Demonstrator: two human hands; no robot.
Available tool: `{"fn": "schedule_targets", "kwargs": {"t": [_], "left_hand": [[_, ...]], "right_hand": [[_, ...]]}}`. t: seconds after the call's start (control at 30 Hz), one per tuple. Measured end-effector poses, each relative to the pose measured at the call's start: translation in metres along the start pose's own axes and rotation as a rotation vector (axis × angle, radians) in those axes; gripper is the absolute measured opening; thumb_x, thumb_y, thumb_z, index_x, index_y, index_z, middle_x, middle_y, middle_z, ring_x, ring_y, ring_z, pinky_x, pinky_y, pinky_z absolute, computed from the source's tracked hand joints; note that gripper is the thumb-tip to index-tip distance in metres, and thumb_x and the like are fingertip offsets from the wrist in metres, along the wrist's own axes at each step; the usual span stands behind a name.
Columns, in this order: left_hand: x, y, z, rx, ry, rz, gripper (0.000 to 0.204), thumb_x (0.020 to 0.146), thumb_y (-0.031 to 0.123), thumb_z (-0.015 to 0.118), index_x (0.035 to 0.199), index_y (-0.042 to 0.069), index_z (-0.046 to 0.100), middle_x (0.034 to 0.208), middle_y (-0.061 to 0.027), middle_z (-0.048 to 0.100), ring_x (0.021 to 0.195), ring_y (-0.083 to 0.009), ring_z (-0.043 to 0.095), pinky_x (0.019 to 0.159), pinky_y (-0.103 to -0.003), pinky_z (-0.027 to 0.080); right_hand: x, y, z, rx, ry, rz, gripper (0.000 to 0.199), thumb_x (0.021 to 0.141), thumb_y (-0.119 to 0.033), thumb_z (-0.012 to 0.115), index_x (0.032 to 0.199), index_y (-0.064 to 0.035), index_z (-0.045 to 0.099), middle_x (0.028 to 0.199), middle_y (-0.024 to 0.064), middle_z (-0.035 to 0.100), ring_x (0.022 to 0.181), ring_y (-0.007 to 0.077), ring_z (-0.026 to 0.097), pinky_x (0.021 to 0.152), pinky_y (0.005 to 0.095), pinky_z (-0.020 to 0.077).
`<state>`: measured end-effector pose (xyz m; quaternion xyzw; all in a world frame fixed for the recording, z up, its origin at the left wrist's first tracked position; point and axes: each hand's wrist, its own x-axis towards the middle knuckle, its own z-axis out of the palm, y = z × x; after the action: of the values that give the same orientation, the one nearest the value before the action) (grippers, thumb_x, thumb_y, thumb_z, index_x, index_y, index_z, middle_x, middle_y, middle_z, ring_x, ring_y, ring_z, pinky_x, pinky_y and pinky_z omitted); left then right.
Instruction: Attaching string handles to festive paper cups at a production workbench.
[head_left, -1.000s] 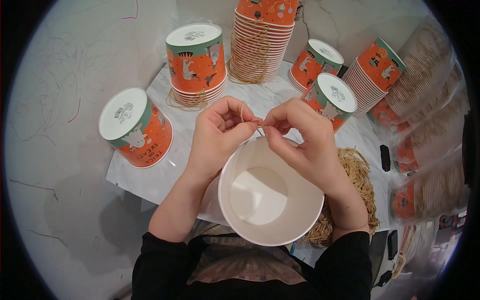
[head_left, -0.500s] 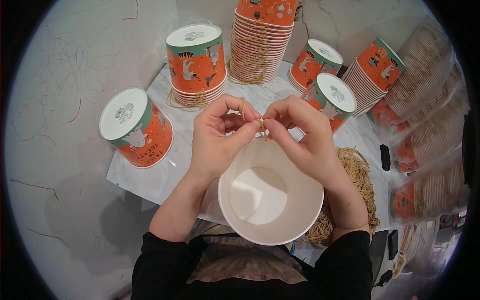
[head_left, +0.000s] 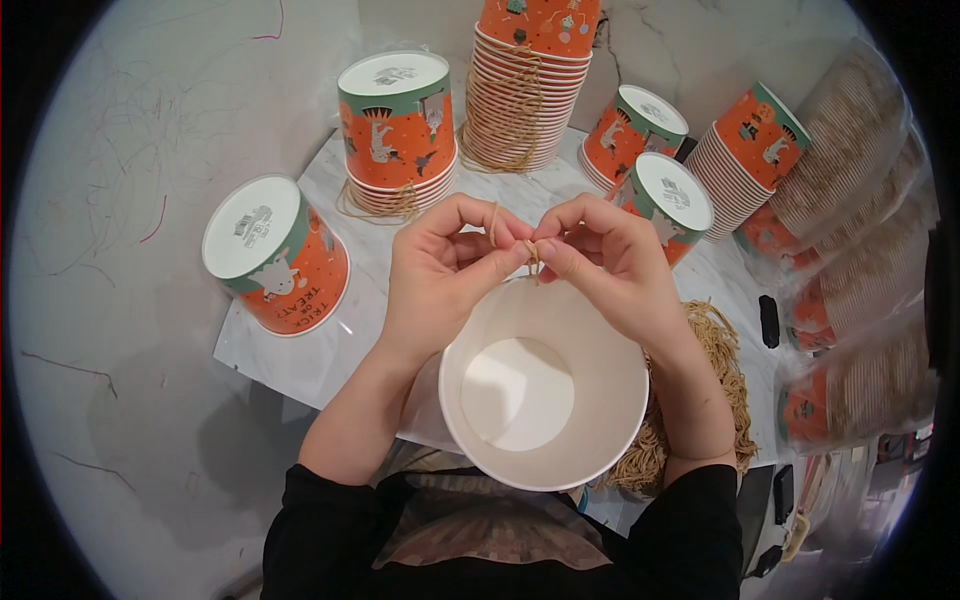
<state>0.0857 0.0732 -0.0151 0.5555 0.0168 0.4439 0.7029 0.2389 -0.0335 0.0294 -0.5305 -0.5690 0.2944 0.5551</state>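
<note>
A white-lined paper bucket [head_left: 600, 420] stands mouth-up at the table's front edge, close to my body. Over its far rim my two hands meet, fingertips pinched together on a thin tan cord [head_left: 533, 258]. My left hand [head_left: 445, 265] is closed on the cord, a strand of which loops over its index finger. My right hand [head_left: 610, 265] pinches the same cord from the other side, thumb against forefinger. Between the fingertips the cord forms a small knot or loop at the bucket's rim; its exact shape is partly hidden by the fingers.
A heap of tan cords [head_left: 722, 365] lies beside my right forearm. Upside-down orange buckets [head_left: 318, 275] stand around the marble-patterned table [head_left: 375, 300]. A tall bucket stack [head_left: 525, 100] rises at the back. Plastic-wrapped bucket stacks [head_left: 860, 290] line the right side.
The fingertips have shifted slightly, and the cord between them now shows a clearer loop. Both hands keep pinching it over the rim. The whole view has moved a little.
</note>
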Motion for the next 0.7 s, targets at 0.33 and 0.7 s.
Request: {"fn": "schedule_targets", "kwargs": {"t": [0.33, 0.7], "left_hand": [[-0.0012, 0.0020, 0.0014, 0.031, 0.019, -0.038, 0.014, 0.087, -0.006, 0.071, 0.094, 0.000, 0.059, 0.101, -0.0096, 0.070, 0.090, -0.0120, 0.070, 0.082, -0.026, 0.059], [-0.0019, -0.0012, -0.0004, 0.044, 0.066, -0.003, 0.014, 0.086, -0.006, 0.072, 0.092, 0.000, 0.061, 0.100, -0.0094, 0.070, 0.088, -0.0108, 0.069, 0.080, -0.025, 0.058]], "right_hand": [[-0.0008, 0.0022, -0.0011, -0.131, 0.018, -0.094, 0.010, 0.090, -0.003, 0.068, 0.097, 0.0015, 0.063, 0.090, 0.0030, 0.064, 0.081, 0.0098, 0.063, 0.073, 0.0254, 0.0520], [-0.0025, -0.0048, 0.0044, -0.304, 0.083, -0.212, 0.012, 0.085, -0.002, 0.071, 0.095, 0.0032, 0.067, 0.086, 0.0084, 0.066, 0.076, 0.0143, 0.065, 0.069, 0.0277, 0.0524]]}}
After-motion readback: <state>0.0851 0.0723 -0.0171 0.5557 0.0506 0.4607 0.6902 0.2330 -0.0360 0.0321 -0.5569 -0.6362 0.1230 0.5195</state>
